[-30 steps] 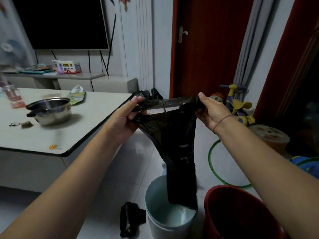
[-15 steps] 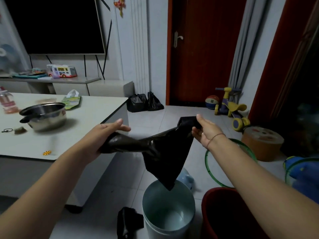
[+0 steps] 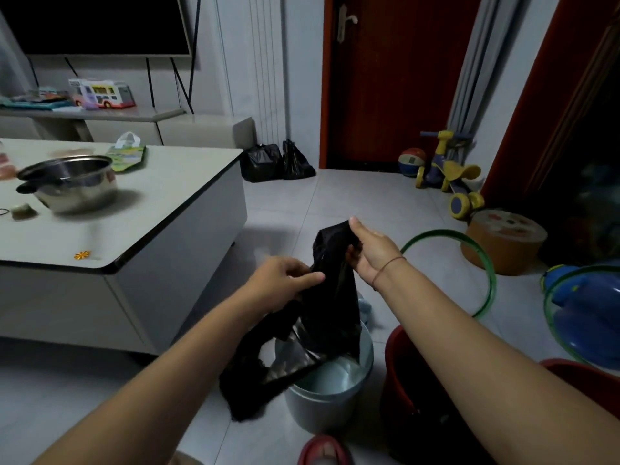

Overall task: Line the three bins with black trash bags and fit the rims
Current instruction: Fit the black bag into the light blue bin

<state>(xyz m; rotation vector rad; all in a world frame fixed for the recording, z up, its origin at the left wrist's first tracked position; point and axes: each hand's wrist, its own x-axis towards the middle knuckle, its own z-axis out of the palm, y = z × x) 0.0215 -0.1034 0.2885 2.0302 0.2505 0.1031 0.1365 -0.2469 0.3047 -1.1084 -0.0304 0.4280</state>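
Holding the black trash bag [image 3: 330, 307] above the pale bin [image 3: 330, 402], the left hand [image 3: 280, 283] and the right hand [image 3: 370, 251] both pinch its top. It looks thin, light and slippery, so better grip the mouth edge.

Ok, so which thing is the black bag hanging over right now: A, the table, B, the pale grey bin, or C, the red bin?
B: the black bag, held up by the left hand and the right hand, drapes over the rim of the pale grey bin, not the red bin beside it.
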